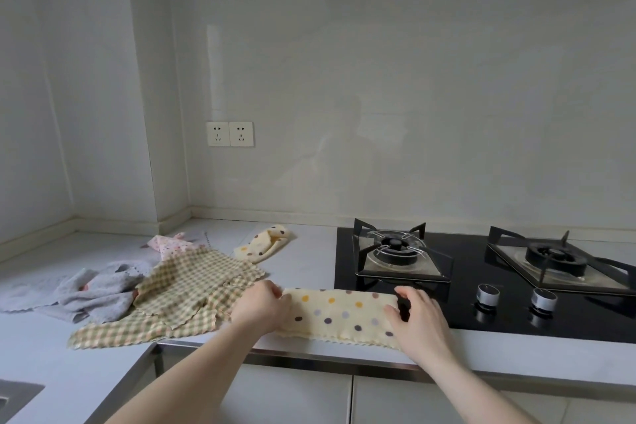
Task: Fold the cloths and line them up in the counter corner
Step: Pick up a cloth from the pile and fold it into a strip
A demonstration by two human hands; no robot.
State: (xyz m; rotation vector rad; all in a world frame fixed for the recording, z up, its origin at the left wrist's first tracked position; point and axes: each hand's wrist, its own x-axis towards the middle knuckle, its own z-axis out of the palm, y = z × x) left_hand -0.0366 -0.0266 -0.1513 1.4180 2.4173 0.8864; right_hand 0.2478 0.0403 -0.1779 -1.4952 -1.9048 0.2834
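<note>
A cream cloth with coloured dots [340,315] lies folded into a long strip at the counter's front edge. My left hand [263,303] pinches its left end and my right hand [418,318] grips its right end. To the left a green-and-cream checked cloth [186,289] lies spread and rumpled. A grey cloth [93,293] is bunched beside it. Behind them lies a crumpled pink dotted cloth [170,244]. A second cream dotted cloth [265,243], loosely folded, rests farther back toward the wall.
A black gas hob [481,313] with two burners and two knobs takes up the counter on the right; the strip's right end lies over its edge. A sink corner [17,396] shows at the lower left. Two wall sockets [230,133] sit above the corner.
</note>
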